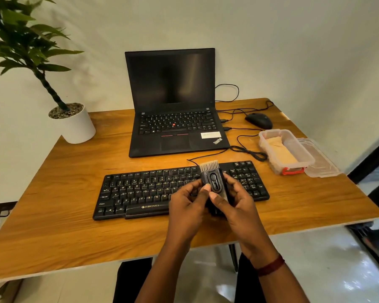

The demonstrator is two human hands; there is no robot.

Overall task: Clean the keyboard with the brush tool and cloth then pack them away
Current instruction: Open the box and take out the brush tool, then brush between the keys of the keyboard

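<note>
here the brush tool [213, 182] sits pinched between both hands, left hand [187, 206] and right hand [235, 203], above the keyboard [140, 193] on the table [53, 215], and a thumb slip could drop it onto the keys or bend its bristles.
</note>
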